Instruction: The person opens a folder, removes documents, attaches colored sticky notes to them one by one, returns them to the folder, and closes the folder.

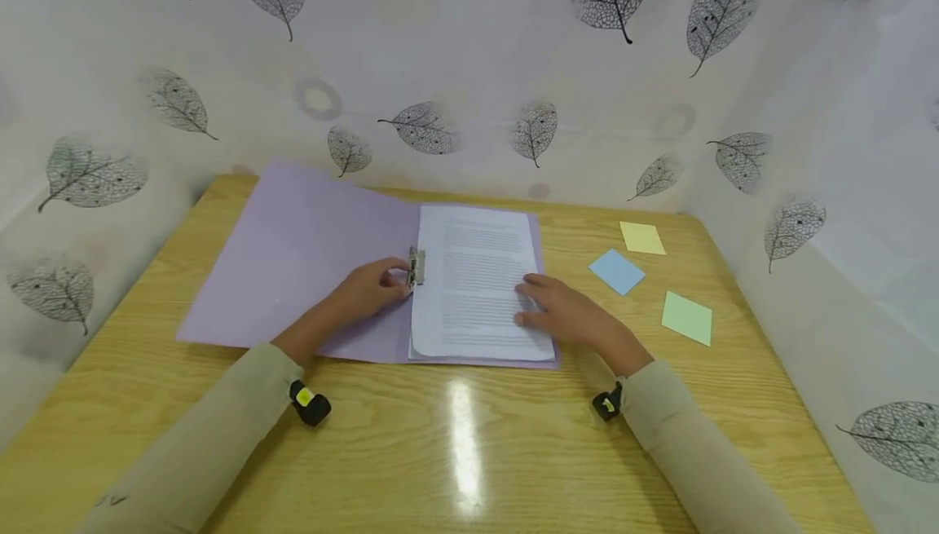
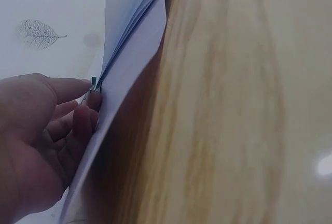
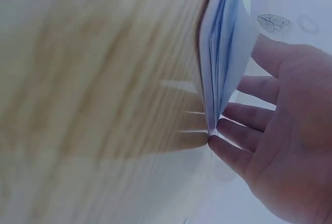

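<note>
A purple folder [image 1: 308,249] lies spread on the table, with a stack of printed paper [image 1: 484,281] on its right side. At the fold sits a metal clip [image 1: 418,266], by the left edge of the stack. My left hand [image 1: 370,288] holds the clip between thumb and fingers; the left wrist view shows the fingertips on the clip [image 2: 94,85]. My right hand [image 1: 568,310] rests at the right edge of the stack. Its fingers [image 3: 244,117] stretch out, spread, against the sheets' edge [image 3: 220,53] in the right wrist view.
Right of the folder lie a yellow sticky note [image 1: 642,238], a blue sticky note [image 1: 617,271] and a green sticky note [image 1: 686,319]. The wooden table [image 1: 543,452] meets leaf-patterned walls [image 1: 469,69] at the back and sides.
</note>
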A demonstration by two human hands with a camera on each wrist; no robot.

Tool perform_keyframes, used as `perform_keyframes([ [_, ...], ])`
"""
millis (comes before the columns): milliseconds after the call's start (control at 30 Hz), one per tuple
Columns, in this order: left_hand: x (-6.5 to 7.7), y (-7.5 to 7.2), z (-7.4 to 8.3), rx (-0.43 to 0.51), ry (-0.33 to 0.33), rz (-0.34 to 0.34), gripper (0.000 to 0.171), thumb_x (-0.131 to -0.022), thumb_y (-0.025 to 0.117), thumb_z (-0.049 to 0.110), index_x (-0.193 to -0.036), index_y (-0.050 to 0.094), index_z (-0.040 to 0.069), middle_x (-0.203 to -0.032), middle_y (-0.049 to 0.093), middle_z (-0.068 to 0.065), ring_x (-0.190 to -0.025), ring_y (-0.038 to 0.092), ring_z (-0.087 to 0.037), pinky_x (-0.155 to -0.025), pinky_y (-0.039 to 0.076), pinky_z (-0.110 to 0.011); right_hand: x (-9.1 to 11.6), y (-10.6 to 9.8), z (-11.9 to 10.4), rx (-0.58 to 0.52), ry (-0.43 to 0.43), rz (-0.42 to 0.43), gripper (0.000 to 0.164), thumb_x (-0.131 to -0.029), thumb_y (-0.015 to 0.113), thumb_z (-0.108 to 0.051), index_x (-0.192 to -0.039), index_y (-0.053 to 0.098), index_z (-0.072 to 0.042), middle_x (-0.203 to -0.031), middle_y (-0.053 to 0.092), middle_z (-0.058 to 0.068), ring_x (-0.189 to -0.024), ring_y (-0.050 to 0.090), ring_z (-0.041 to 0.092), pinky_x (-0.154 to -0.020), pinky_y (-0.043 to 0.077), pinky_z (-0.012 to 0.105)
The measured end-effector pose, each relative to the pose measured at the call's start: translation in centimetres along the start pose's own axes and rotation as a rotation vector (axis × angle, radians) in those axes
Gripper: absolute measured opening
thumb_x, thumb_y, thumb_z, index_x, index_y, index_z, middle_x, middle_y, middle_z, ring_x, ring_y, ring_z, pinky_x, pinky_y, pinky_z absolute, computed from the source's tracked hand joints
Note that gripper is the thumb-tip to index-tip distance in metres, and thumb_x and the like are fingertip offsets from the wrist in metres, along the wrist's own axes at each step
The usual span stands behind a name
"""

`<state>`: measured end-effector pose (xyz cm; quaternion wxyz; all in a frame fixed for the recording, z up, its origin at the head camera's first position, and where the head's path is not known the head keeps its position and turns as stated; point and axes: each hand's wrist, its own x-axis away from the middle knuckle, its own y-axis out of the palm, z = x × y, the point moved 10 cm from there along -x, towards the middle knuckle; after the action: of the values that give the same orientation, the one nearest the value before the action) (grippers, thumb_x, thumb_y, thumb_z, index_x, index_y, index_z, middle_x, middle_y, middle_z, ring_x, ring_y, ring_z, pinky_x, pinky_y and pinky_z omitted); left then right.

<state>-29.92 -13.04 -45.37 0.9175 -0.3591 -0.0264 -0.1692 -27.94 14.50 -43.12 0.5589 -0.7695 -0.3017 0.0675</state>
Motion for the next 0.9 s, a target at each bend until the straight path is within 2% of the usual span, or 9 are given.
perform_keyframes([
  [100, 0.3, 0.6, 0.3, 0.03, -0.007, -0.019, 0.046, -0.099, 0.064, 0.025, -0.142, 0.053, 0.011, -0.105, 0.07, -0.013, -0.069, 0.061, -0.018, -0.061, 0.052, -0.031, -0.6, -0.1, 0.3, 0.039, 0.003, 0.026, 0.064, -0.1, 0.062, -0.039, -0.151, 0.044, -0.003, -0.16, 0.032, 0.023, -0.149, 0.03, 0.041, -0.12, 0.028, 0.055],
  [200, 0.3, 0.7, 0.6, 0.0, -0.006, -0.01, 0.044, -0.1, 0.063, 0.028, -0.14, 0.054, 0.011, -0.101, 0.069, -0.011, -0.067, 0.059, -0.016, -0.059, 0.049, -0.029, -1.0, -0.1, 0.4, 0.049, -0.009, 0.044, 0.063, -0.099, 0.066, -0.033, -0.15, 0.045, -0.002, -0.16, 0.032, 0.025, -0.148, 0.031, 0.043, -0.121, 0.028, 0.054],
  [433, -0.1, 0.7, 0.8, -0.026, -0.013, -0.013, 0.04, -0.102, 0.06, 0.031, -0.138, 0.057, 0.013, -0.093, 0.067, -0.008, -0.067, 0.059, -0.017, -0.06, 0.048, -0.029, -0.9, 0.4, 0.5, -0.073, -0.003, -0.012, 0.067, -0.099, 0.066, -0.026, -0.155, 0.036, -0.003, -0.167, 0.016, 0.019, -0.154, 0.017, 0.039, -0.123, 0.022, 0.053],
  [667, -0.2, 0.1, -0.2, -0.033, -0.027, 0.005, 0.039, -0.101, 0.061, 0.033, -0.135, 0.058, 0.016, -0.097, 0.068, -0.008, -0.072, 0.059, -0.018, -0.063, 0.048, -0.03, -1.5, 0.7, 0.0, -0.128, -0.027, -0.044, 0.067, -0.102, 0.061, -0.03, -0.158, 0.031, -0.006, -0.168, 0.014, 0.016, -0.155, 0.015, 0.035, -0.124, 0.019, 0.051],
  [900, -0.8, 0.7, 0.5, -0.003, 0.038, -0.009, 0.039, -0.1, 0.064, 0.033, -0.134, 0.059, 0.015, -0.107, 0.067, -0.01, -0.076, 0.059, -0.018, -0.066, 0.048, -0.031, -0.9, 1.1, 1.0, -0.12, 0.041, -0.059, 0.068, -0.101, 0.062, -0.028, -0.158, 0.03, -0.007, -0.168, 0.013, 0.015, -0.155, 0.013, 0.034, -0.125, 0.018, 0.05],
])
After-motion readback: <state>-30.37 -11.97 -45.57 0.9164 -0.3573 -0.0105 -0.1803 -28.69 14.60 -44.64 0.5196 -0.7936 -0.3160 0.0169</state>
